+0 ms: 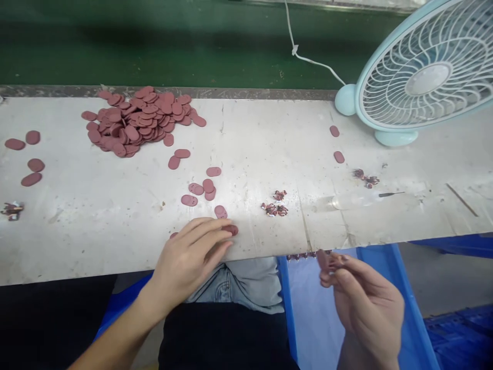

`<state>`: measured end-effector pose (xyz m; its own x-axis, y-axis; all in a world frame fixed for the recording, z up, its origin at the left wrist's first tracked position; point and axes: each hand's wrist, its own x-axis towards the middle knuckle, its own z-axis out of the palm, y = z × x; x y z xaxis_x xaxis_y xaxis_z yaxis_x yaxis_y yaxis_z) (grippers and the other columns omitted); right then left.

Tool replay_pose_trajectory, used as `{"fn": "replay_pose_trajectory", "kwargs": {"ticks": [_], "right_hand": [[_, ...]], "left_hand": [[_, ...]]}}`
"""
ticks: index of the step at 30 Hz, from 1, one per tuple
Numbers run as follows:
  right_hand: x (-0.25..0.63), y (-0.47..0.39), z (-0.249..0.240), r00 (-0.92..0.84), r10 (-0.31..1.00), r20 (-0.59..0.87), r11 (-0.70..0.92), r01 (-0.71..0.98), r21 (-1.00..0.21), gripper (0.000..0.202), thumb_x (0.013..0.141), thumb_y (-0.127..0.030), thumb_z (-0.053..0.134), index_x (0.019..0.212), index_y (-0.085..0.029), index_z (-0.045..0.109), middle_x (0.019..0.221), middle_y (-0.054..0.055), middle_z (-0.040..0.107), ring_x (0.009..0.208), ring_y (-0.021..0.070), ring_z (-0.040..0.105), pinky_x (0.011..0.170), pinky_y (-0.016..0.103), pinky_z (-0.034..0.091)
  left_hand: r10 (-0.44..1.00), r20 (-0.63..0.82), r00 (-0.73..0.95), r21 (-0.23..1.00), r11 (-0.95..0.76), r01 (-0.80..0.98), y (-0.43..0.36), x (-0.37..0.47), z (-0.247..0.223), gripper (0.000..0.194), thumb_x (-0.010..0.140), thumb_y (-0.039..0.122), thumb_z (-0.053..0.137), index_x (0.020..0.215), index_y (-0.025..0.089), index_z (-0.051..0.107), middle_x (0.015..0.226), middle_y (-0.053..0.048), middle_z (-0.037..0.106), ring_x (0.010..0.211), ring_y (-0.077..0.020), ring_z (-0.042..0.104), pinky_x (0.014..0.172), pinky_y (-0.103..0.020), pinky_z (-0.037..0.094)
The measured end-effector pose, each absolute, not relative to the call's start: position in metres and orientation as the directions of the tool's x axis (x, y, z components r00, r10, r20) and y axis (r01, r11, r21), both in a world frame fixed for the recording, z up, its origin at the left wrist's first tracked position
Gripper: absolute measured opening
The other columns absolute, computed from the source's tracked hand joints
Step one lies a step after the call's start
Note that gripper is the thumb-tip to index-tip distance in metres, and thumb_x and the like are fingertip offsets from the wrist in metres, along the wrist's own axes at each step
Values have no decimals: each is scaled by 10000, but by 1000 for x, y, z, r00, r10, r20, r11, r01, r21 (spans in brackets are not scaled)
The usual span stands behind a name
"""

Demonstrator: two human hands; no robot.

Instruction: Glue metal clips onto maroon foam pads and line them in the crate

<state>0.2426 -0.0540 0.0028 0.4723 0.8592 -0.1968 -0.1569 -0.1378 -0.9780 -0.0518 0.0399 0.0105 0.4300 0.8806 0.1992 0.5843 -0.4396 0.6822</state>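
Observation:
My left hand (pixel 192 252) rests at the table's front edge, its fingertips on a reddish oval disc (pixel 230 229). Another oval disc (pixel 221 211) lies just beyond the fingers. My right hand (pixel 362 293) is raised over a blue bin, pinching a small brown figure joined to or held against an oval disc (pixel 322 260). Small brown figures (pixel 275 209) lie on the table between the hands. Several loose discs (pixel 189 200) are scattered beyond my left hand, and a large pile of discs (pixel 142 121) sits at the back left.
A light blue fan (pixel 427 77) stands at the back right with a white cable. A clear bottle with a thin dark tip (pixel 354 200) lies on the table (pixel 262 139). The blue bin (pixel 408 298), lined with white, sits below the front edge.

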Motion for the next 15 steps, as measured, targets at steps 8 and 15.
{"fn": "replay_pose_trajectory", "kwargs": {"ticks": [8, 15], "right_hand": [[339, -104, -41, 811, 584, -33, -247, 139, -959, 258, 811, -333, 794, 1014, -184, 738, 935, 31, 747, 650, 104, 685, 612, 243, 599], [395, -119, -126, 743, 634, -216, -583, 275, -765, 274, 896, -375, 723, 1029, -137, 694, 928, 39, 742, 764, 166, 717, 704, 340, 619]], "left_hand": [[801, -5, 599, 491, -520, 699, 65, -49, 16, 207, 977, 297, 507, 1096, 248, 669, 1092, -52, 711, 1015, -261, 640, 777, -380, 524], [851, -75, 520, 815, -249, 524, 55, -50, 25, 299, 941, 337, 580, 1229, 342, 660, 943, 7, 637, 619, -107, 558, 554, -242, 471]]}}
